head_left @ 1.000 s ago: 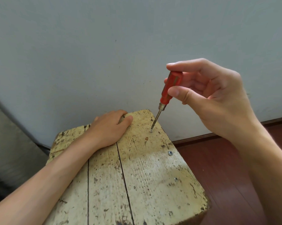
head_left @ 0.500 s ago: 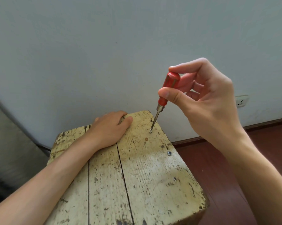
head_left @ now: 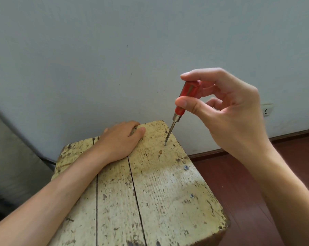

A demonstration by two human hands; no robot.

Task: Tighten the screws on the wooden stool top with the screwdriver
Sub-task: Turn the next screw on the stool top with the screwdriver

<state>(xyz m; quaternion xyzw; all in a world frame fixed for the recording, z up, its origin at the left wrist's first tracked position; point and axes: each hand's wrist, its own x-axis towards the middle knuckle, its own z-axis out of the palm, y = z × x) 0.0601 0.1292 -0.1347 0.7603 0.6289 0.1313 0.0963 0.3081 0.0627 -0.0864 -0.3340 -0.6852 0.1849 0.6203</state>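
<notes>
The worn, cream-painted wooden stool top (head_left: pixel 155 196) fills the lower middle of the view. My right hand (head_left: pixel 226 112) pinches the red-handled screwdriver (head_left: pixel 183 99) between thumb and fingers, tilted slightly. Its tip sits in a screw (head_left: pixel 165 144) near the far right edge of the top. Two more screws lie along the right edge, one (head_left: pixel 186 167) in the middle and one (head_left: pixel 191 195) nearer to me. My left hand (head_left: pixel 120 139) lies palm down on the far edge of the stool, its fingers curled over that edge.
A pale wall (head_left: pixel 114 50) stands directly behind the stool, with a dark baseboard (head_left: pixel 256 144) and a socket (head_left: pixel 267 109) at the right. Red-brown floor (head_left: pixel 247 192) lies to the right. A grey surface (head_left: pixel 11 160) rises at the left.
My right fingers have shifted round the screwdriver handle, the thumb sliding lower on it, while the tip stayed in the same screw. My left hand has not moved.
</notes>
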